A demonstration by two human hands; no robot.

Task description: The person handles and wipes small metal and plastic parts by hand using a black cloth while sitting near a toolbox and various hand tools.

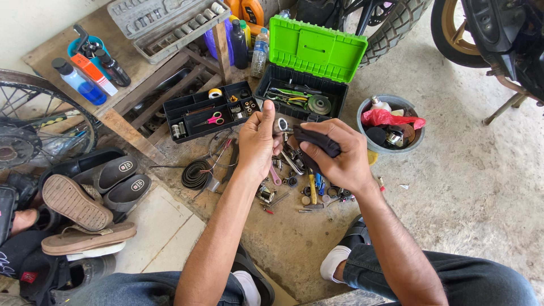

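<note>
My left hand [258, 141] is raised over the floor, its fingers closed around a small silver metal part [281, 124] with a round opening. My right hand [334, 153] grips a black handle-like tool [317, 139] whose end meets that metal part. Both hands hover above a scatter of loose tools and small parts [300, 184] lying on the concrete floor. What the tool's tip looks like is hidden by my fingers.
An open green-lidded toolbox [309, 68] and a black divided tray [209, 110] sit beyond my hands. A grey bucket [391, 122] with a red rag stands right. A coiled black cable [195, 173], sandals [85, 209], a spoked wheel [34, 119] and bottles [85, 76] lie left.
</note>
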